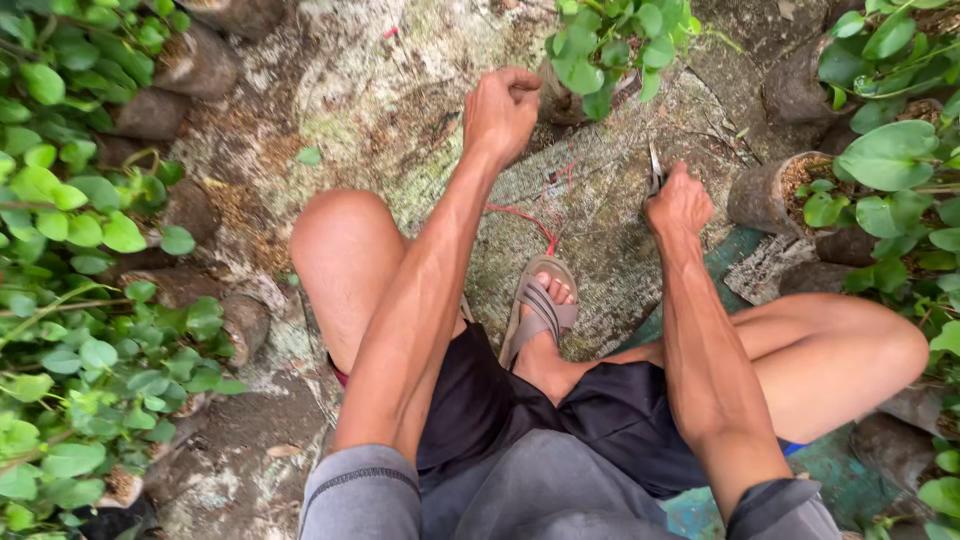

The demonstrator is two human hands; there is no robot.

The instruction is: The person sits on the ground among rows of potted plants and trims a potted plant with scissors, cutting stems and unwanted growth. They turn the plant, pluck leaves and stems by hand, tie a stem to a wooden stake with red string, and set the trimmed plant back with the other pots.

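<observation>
Nearest the camera are the grey sleeves (365, 490) and dark shorts (480, 400) of a person who squats on mossy ground (350, 110), one foot in a grey sandal (540, 310) between the knees. A thin red string (525, 220) lies on the ground just beyond the sandal.

Further out, the right hand (680, 205) is closed around a small metal tool (654, 170), whose thin blades stick up above the knuckles; this grip is tight on the tool. It hovers near a soil-filled pot (765, 195) at the right.

Further still, the left hand (502, 110) is curled into a fist at the base of a leafy seedling (610, 45), touching or just beside its dark pot (557, 100). Whether this grip holds the stem or the pot rim I cannot tell; the fingers are folded in.

More potted green plants (70, 300) crowd the left edge, and others (890, 160) line the right.
</observation>
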